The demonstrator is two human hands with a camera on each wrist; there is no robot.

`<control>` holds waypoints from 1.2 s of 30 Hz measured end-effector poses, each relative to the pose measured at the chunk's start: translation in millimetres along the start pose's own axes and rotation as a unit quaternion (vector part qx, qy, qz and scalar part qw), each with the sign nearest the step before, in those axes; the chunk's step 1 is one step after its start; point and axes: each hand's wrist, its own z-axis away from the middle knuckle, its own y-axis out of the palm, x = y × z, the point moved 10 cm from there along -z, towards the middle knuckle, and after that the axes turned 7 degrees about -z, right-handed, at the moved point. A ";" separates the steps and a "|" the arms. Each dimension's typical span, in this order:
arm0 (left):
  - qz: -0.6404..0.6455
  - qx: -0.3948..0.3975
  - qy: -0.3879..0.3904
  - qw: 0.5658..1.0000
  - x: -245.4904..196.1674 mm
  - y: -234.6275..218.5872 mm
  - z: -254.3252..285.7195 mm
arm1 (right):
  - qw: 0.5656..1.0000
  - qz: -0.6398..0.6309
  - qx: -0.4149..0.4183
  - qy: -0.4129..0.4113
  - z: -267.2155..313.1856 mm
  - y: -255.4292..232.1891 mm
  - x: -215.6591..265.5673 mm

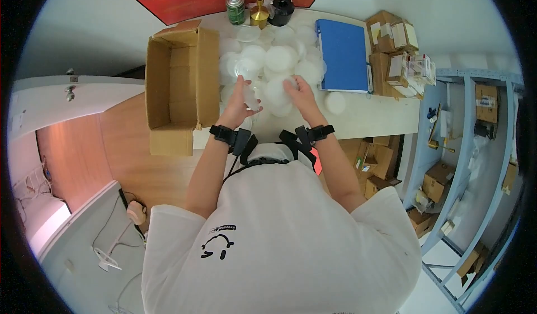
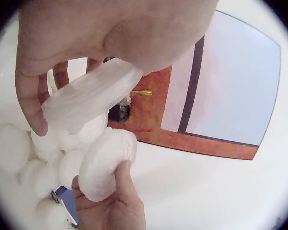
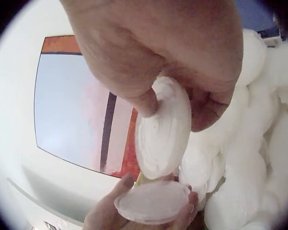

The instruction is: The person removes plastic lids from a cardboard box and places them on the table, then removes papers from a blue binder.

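Between the fingers and thumb of my left hand (image 1: pixel 238 104) is a round, clear plastic lid (image 2: pixel 89 98), seen nearly edge-on in the left wrist view. My right hand (image 1: pixel 302 97) pinches another round lid (image 3: pixel 163 132), whiter and with raised rings, thumb on its face. The two held lids face each other a short way apart, above a broad pile of similar translucent round pieces (image 1: pixel 279 58) on the white table (image 1: pixel 369 112).
Left of the pile stands an open cardboard box (image 1: pixel 182 85), its inside bare. A blue folder (image 1: pixel 343 55) lies to the right, with small cartons (image 1: pixel 400 62) beyond it. Along the back are a green spray can (image 1: pixel 235 10), a gold funnel-shaped piece (image 1: pixel 259 14) and a black round object (image 1: pixel 281 12).
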 end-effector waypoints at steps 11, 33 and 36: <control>0.098 0.080 0.006 0.992 -12.8 10.8 26.0 | 0.986 0.142 0.072 -0.041 22.6 64.7 28.6; -0.160 -0.170 -0.229 0.945 139.1 -104.0 14.6 | 0.934 0.258 -0.187 -0.161 38.2 3.9 15.5; 0.005 -0.114 -0.234 0.966 169.6 -104.6 -4.6 | 0.957 0.171 -0.231 -0.029 67.8 -36.2 -40.1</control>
